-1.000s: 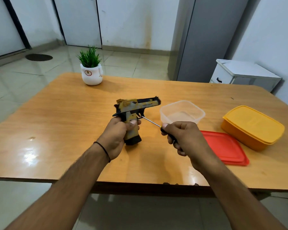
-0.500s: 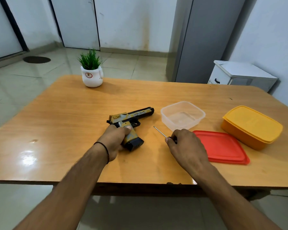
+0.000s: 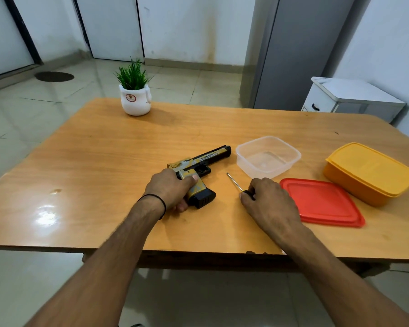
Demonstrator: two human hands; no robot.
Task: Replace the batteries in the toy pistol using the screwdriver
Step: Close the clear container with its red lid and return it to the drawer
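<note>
The gold-and-black toy pistol (image 3: pixel 200 165) lies on its side on the wooden table (image 3: pixel 104 161), barrel pointing to the far right. My left hand (image 3: pixel 172 188) grips its handle, thumb across the grip. The screwdriver (image 3: pixel 234 182) lies on the table just right of the pistol, its thin metal shaft pointing away from me. My right hand (image 3: pixel 267 199) covers its black handle with curled fingers, so most of the handle is hidden.
A clear, lidless plastic box (image 3: pixel 267 156) stands behind my right hand. A red lid (image 3: pixel 321 201) lies flat to the right, and a closed yellow container (image 3: pixel 368 171) sits beyond it. A small potted plant (image 3: pixel 134 90) stands at the table's far left.
Both hands came down to the table. The pistol went from upright in my left hand to lying on its side, and the screwdriver was lowered away from it onto the tabletop.
</note>
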